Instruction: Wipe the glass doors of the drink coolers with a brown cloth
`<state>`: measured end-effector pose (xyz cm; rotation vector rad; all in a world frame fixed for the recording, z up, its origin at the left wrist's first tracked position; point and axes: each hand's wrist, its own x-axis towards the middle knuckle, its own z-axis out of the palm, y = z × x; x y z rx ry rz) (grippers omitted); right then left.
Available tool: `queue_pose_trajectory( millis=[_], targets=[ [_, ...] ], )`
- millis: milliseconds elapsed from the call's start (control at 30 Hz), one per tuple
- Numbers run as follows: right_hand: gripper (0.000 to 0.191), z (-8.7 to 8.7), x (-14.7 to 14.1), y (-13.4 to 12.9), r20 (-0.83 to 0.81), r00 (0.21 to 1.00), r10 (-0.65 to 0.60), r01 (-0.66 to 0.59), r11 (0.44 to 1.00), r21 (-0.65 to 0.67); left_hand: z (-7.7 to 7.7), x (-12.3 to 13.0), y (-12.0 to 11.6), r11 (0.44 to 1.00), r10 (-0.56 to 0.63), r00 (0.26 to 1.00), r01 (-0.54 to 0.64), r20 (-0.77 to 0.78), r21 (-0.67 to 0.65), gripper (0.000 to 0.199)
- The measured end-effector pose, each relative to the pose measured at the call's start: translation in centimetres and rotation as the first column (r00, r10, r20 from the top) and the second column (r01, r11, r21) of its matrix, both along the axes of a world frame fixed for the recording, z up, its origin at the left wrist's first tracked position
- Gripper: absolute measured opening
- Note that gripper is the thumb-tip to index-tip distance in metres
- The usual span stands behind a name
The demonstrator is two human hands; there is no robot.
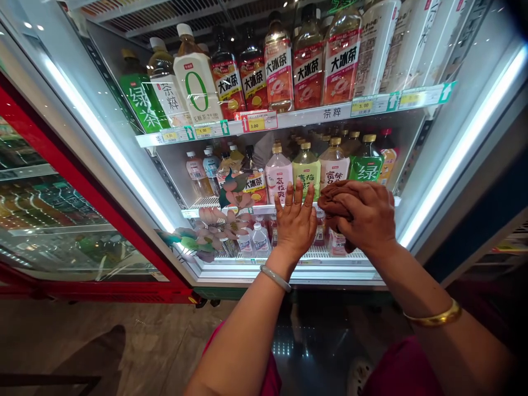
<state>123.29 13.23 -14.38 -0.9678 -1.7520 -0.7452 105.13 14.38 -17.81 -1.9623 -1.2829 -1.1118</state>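
My left hand (pixel 296 223) is stretched out with its fingers spread, palm toward the glass front of a lit drinks fridge (pixel 289 281). It appears to rest flat on the glass, in front of the pink-labelled bottle (pixel 279 170) and the yellow-green one (pixel 306 165). To its right, my right hand (pixel 365 214) is closed around a bunched brown cloth (pixel 334 198) held at the glass. Behind that cloth stand a peach-coloured bottle (pixel 333 164) and a green-labelled bottle (pixel 367 163), both partly hidden.
A flower decal (pixel 220 223) marks the glass at lower left. Price tags line the upper shelf edge (pixel 297 121), under a row of large tea bottles (pixel 307 66). A red-framed fridge (pixel 124 220) stands at left. Below is the floor (pixel 165 341).
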Motion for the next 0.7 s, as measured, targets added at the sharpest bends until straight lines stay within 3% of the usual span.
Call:
queue_pose_trajectory(
  millis=[133, 267, 467, 600, 700],
  targets=[
    [0.033, 0.0, -0.2, 0.3, -0.118, 0.992, -0.054, 0.058, 0.998, 0.031, 0.0, 0.1, -0.1, 1.0, -0.002, 1.0, 0.002, 0.001, 0.0, 0.063],
    [0.044, -0.3, -1.5, 0.0, -0.018, 1.0, 0.019, -0.019, 1.0, -0.022, 0.1, 0.0, -0.3, 0.999, -0.005, 1.0, 0.005, 0.008, -0.034, 0.068],
    [0.023, -0.5, -0.7, -0.1, 0.039, 0.999, 0.026, -0.026, 1.0, -0.014, 0.1, -0.4, -0.3, 0.999, -0.027, 1.0, 0.028, 0.008, -0.037, 0.07],
    [0.026, -0.1, 0.5, 0.4, -0.095, 0.995, -0.019, 0.026, 0.997, 0.074, 0.1, -0.2, -0.3, 0.999, -0.032, 0.999, 0.033, 0.044, -0.027, 0.07],
    [0.033, 0.2, 0.1, 0.4, -0.183, 0.982, -0.042, 0.055, 0.996, 0.068, 0.2, 0.1, -0.3, 0.999, -0.026, 0.999, 0.027, 0.044, -0.025, 0.069]
  ],
)
